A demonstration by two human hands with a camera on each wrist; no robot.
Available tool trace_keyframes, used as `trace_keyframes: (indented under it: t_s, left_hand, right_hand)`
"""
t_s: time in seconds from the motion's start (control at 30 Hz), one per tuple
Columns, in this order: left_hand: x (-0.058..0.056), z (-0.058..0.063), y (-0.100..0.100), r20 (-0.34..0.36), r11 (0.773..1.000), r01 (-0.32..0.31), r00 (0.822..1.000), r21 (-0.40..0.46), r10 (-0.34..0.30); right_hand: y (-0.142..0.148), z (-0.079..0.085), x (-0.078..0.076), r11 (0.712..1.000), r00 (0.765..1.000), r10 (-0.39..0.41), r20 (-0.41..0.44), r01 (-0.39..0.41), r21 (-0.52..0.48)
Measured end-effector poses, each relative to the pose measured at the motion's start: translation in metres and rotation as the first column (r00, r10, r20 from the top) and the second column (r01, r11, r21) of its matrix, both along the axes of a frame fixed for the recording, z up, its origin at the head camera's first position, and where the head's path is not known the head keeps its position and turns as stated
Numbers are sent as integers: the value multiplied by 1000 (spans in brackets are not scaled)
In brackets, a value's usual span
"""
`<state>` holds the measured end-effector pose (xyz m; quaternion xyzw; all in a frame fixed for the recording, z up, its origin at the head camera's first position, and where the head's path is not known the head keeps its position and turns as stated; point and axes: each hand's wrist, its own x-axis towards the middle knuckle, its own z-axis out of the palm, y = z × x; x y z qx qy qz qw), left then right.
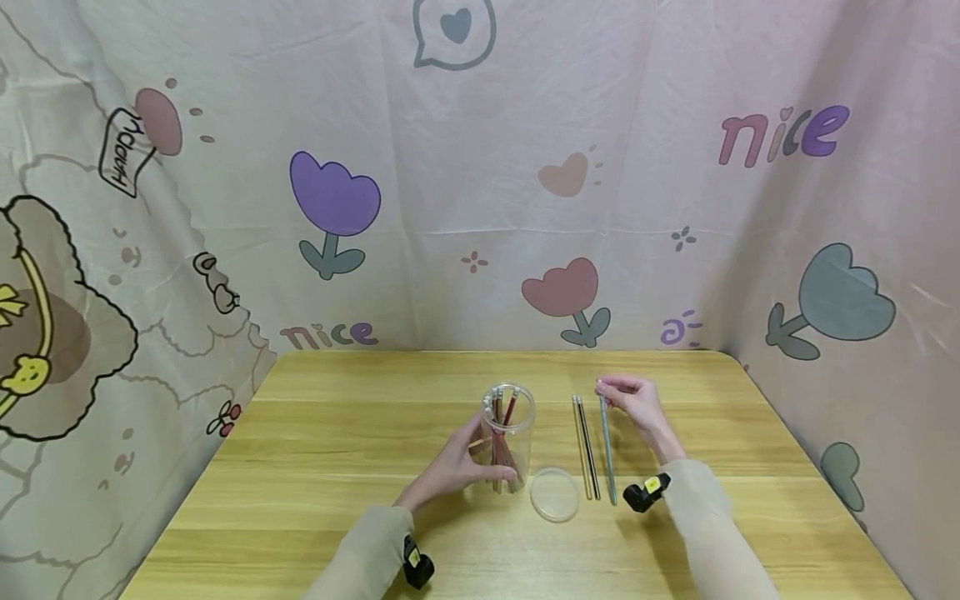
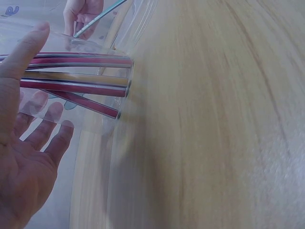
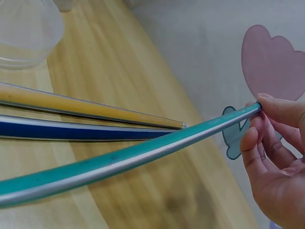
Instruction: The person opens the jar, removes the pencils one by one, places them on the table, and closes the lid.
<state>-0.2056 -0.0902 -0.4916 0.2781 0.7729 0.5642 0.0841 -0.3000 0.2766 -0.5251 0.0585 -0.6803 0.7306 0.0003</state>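
Observation:
In the head view my left hand (image 1: 453, 462) grips a clear plastic jar (image 1: 524, 450) that stands upright on the table. Several pencils (image 2: 76, 88), red-striped ones and a yellowish one, lean inside it, seen through the wall. My right hand (image 1: 636, 406) pinches the far end of a green and silver pencil (image 3: 128, 155) between thumb and fingertips. That end looks raised above the tabletop; where the near end rests I cannot tell. Left of it lie a yellow pencil (image 3: 95, 106) and a blue pencil (image 3: 81, 130), close together.
A round clear lid (image 1: 555, 496) lies flat on the wooden table (image 1: 337, 442), between the jar and the loose pencils. Behind the table and at its sides hangs a printed curtain (image 1: 465, 192). A small black camera (image 1: 645, 493) sits at each wrist.

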Motion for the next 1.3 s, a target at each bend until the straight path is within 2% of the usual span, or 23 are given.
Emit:
trace_keyframes:
  t_s: [0.17,0.3,0.47,0.57,0.77,1.0,1.3]
  left_hand:
    - [-1,-1,-1,-6,1000,3,1000,3,-3]
    - [-1,-2,-1,-22,1000,6,1000,-1,-6]
    - [-1,-2,-1,-2,1000,1,1000,-3,-1]
    - [-1,-2,-1,5,1000,-2,1000,-2,2]
    - [-1,-3,-1,4,1000,-4,1000,-2,4]
    - [-2,-4,-1,1,1000,-3,1000,-5,3]
    - [-1,-3,-1,12,1000,-7,1000,-7,7]
  right_hand:
    - [-17,25,19,999,998,-34,48,33,26]
    - [-25,32,23,998,992,-62,112,59,30]
    - [-28,29,19,991,980,-88,179,68,114]
    - [-29,25,17,989,975,-95,199,70,128]
    - [-30,20,15,994,976,-68,206,48,100]
    - [-32,15,11,983,976,-70,205,33,180]
    - [-34,13,6,974,977,-65,204,18,226]
